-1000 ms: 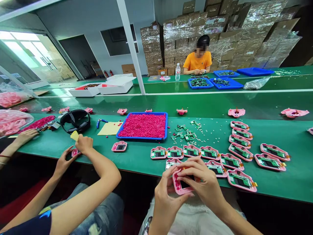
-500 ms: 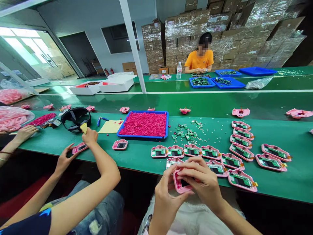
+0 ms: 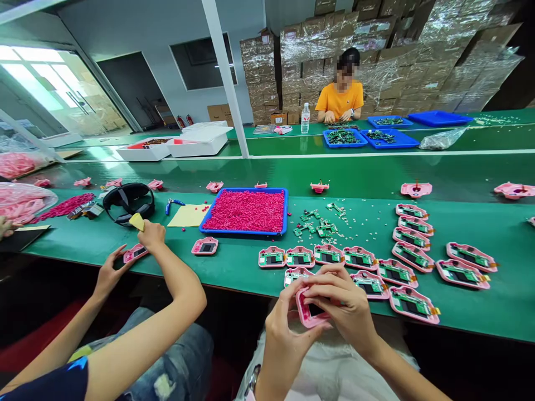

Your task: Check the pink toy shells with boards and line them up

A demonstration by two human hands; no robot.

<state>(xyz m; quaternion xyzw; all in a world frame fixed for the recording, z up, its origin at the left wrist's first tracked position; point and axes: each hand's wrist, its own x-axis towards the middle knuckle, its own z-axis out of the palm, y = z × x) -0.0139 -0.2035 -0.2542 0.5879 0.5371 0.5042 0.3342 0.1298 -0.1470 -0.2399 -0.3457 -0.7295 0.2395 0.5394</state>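
Observation:
A pink casing (image 3: 308, 313) with a dark screen is held up in front of my lap, over the table's front edge. My left hand (image 3: 284, 334) grips its left side and lower edge, thumb underneath. Across its top and right side lies my right hand (image 3: 345, 306), its fingers bent over the inside and hiding much of it. Behind my hands, rows of pink casings with green circuit boards (image 3: 329, 254) rest on the green table (image 3: 234, 262).
A blue tray of small red-pink pieces (image 3: 246, 211) stands beyond, with loose green boards (image 3: 324, 227) to its right. A co-worker's hands (image 3: 152, 236) hold a casing and a yellow tool at left. Pink parts (image 3: 320, 187) line the strip behind.
The pink parts on the strip behind have shifted slightly right. At far left, another person's hand has drawn back, and a dark flat object shows there. My hands have barely moved.

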